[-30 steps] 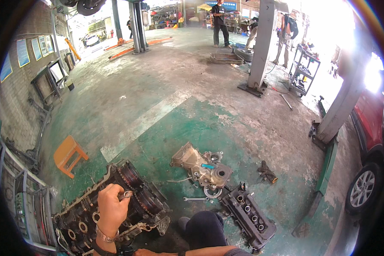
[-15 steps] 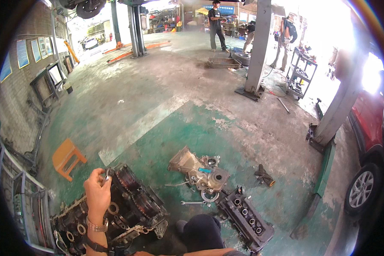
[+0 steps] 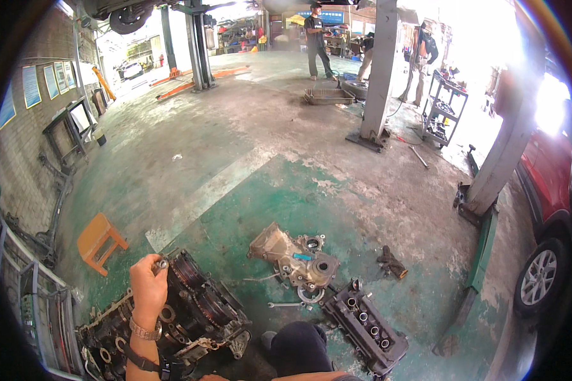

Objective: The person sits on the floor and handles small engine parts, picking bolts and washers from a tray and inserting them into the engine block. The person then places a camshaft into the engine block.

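Note:
My left hand (image 3: pixel 149 287), with a watch and a dark band on its wrist, is raised over the far edge of a dark, oily engine block (image 3: pixel 187 305). Its fingers are curled round a small silver metal cylinder (image 3: pixel 163 264), whose end shows beside the thumb; its exact kind is unclear. Two large toothed rings on the block stand just right of this hand. At the bottom edge only a sliver of my right hand (image 3: pixel 213 378) shows, its fingers hidden, and part of its forearm lies near my dark-clothed knee (image 3: pixel 302 346).
A metal engine cover (image 3: pixel 292 257), a wrench (image 3: pixel 286 305), a black valve cover (image 3: pixel 365 327) and a dark glove (image 3: pixel 392 262) lie on the floor. An orange stool (image 3: pixel 102 242) stands left. Lift posts (image 3: pixel 380 76), a red car (image 3: pixel 546 181) and people (image 3: pixel 316 41) are farther off.
My left hand has turned slightly, and its fingers have closed further round the metal cylinder, which now points more toward me. The whole view has shifted a little.

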